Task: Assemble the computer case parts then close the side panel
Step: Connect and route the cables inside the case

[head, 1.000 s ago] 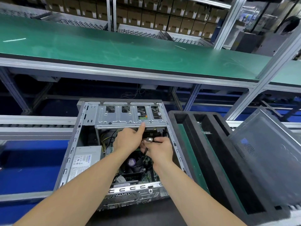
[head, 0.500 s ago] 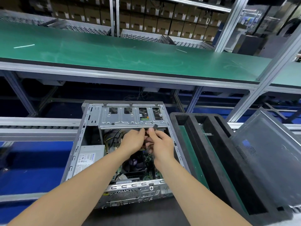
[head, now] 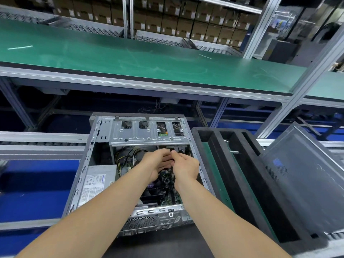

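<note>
Computer case (head: 87, 175) open. Left hand (head: 157, 164) just below drive cage (head: 149, 135), fingers bunched, hold unclear. Right hand (head: 186, 169) alongside, fingers pinching dark connector (head: 174, 152). Advise: align squarely, push straight, no forcing. Side panel (head: 305, 187) well right of drive cage, unfitted.

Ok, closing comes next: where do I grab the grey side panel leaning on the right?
Probably its raised upper edge, from above. The side panel leans tilted beside the black foam tray with that edge standing free, and the flat face offers no hold.
</note>
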### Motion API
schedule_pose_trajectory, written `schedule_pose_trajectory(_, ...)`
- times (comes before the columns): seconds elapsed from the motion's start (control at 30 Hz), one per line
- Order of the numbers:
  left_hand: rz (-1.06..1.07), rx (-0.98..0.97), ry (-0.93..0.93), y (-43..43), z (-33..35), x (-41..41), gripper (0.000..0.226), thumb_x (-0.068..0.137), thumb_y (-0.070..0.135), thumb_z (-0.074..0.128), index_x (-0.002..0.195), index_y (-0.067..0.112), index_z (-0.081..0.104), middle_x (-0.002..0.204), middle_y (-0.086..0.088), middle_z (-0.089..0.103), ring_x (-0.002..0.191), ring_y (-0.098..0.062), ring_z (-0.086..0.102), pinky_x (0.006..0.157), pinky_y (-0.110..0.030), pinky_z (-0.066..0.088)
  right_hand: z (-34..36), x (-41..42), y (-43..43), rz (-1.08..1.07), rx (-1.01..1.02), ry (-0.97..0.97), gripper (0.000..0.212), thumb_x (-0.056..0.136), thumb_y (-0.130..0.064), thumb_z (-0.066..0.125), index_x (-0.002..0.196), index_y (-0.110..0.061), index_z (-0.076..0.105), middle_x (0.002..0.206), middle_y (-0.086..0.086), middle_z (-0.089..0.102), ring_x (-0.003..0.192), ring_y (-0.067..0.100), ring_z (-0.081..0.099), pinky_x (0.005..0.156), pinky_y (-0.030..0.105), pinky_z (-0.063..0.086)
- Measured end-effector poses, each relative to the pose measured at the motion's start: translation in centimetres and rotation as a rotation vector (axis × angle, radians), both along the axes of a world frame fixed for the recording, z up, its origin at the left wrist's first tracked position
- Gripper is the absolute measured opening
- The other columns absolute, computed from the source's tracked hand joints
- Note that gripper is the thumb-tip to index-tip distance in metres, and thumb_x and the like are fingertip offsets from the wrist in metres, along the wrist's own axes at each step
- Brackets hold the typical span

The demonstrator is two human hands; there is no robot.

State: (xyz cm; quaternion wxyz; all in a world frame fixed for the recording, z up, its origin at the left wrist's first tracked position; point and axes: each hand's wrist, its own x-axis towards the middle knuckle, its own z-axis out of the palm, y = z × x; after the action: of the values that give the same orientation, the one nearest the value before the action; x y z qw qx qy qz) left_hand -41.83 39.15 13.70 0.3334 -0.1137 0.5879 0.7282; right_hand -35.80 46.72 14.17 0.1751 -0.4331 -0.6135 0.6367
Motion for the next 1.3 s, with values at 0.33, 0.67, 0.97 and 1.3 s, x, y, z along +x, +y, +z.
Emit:
schedule_pose_trajectory(0.33, -0.120, -0.003, -0.035, 0.4, 0.2, -0.2, 0.014, 0.094, 0.011, 0.057, 0.091, 0.009, 0.071, 0.078, -0.004, 0.077, 0.065, -0.014, 0.072, 0.066, -0.032, 0.048, -0.4, -0.3, 0.2, -0.025, 0.037, -0.029, 0.029, 0.093, -0.030, 0.077, 0.064, -0.029, 0.074, 0.075, -0.004, 0.076, 0.077, 0.022, 0.072, 0.079, 0.041, 0.062)
schedule_pose_trajectory(0.67, -0.116, 0.054, -0.091, 0.5, -0.1, -0.3, 0.012, 0.094, 0.015, 0.060, 0.092, 0.010, 0.071, 0.090, -0.006, 0.075, 0.076, -0.020, 0.067, 0.063, -0.032, 0.043, -0.1, -0.3, -0.1, -0.015, 0.056, -0.042, 0.039, 0.093, -0.030, 0.077, 0.053, -0.031, 0.074, 0.062, -0.004, 0.073, 0.074, 0.027, 0.075, 0.076, 0.045, 0.064)
schedule_pose_trajectory(0.97, -0.086, 0.086, -0.056, 0.5, -0.3, -0.5, 0.015, 0.090, 0.013, 0.056, 0.090, 0.007, 0.071, 0.080, -0.007, 0.077, 0.059, -0.016, 0.069, 0.056, -0.029, 0.048, 0.3, -0.7, -0.2, -0.012, 0.044, -0.021, 0.035, 0.094, -0.026, 0.076, 0.060, -0.018, 0.075, 0.065, 0.008, 0.074, 0.064, 0.026, 0.071, 0.063, 0.043, 0.063)
schedule_pose_trajectory(1.3, -0.445, -0.256, 0.246, -2.1, 1.1, 0.3, 0.013, 0.077, 0.025, 0.063, 0.079, 0.016, 0.072, 0.078, -0.005, 0.071, 0.065, -0.022, 0.056, 0.066, -0.030, 0.043, 0.6, 1.0, 0.6, 0.253, 0.124, -0.177, 0.027, 0.107, -0.028, 0.036, 0.095, -0.017, 0.058, 0.092, 0.001, 0.059, 0.076, 0.019, 0.053, 0.059, 0.033, 0.041)
